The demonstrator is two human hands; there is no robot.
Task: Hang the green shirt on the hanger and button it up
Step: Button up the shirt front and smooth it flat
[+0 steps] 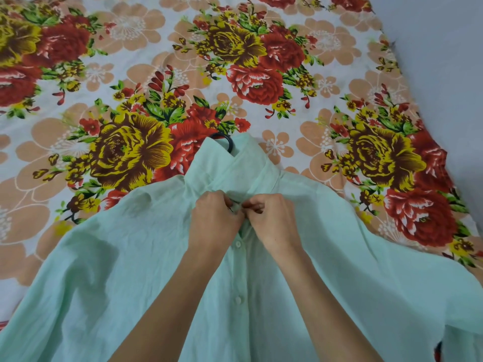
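Observation:
A pale mint-green shirt (125,270) lies spread front-up on the bed, collar pointing away from me. The dark hook of a hanger (226,141) sticks out of the collar; the rest of the hanger is hidden inside the shirt. My left hand (215,222) and my right hand (274,220) meet just below the collar, fingers curled, each pinching an edge of the shirt's front placket. Two white buttons (238,244) sit fastened on the placket below my hands.
The bed is covered by a floral sheet (146,82) with red, yellow and peach flowers. A plain grey wall or floor (444,48) shows past the bed's right edge. The shirt's sleeves spread left and right over the sheet.

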